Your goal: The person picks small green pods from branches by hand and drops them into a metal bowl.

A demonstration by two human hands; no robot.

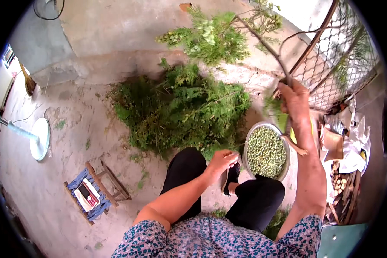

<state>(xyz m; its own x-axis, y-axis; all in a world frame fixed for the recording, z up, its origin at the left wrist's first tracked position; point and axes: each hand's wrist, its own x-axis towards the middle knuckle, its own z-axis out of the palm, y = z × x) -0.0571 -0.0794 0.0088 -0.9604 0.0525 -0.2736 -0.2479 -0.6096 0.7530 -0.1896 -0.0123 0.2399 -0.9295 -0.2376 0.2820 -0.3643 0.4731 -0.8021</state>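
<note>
Raised at the right, my right hand [294,99] is closed around the stem of a leafy evergreen branch [266,45]. Its feathery green sprays reach up and left, and the cut lower end shows beside my forearm. My left hand [222,164] hovers between my knees with its fingers curled together; whatever they may hold is too small to make out. Just right of that hand, a round metal basin [246,160] on the floor is filled with small green cones [266,150]. A large heap of cut evergreen branches [180,112] lies ahead of my knees.
A low folding stool [86,195] with a blue woven seat stands at left, small items on it. Beyond are a fan's round base [39,139] and a broom [29,82]. Wire mesh [331,64], white bags [357,137] and firewood [347,193] line the right.
</note>
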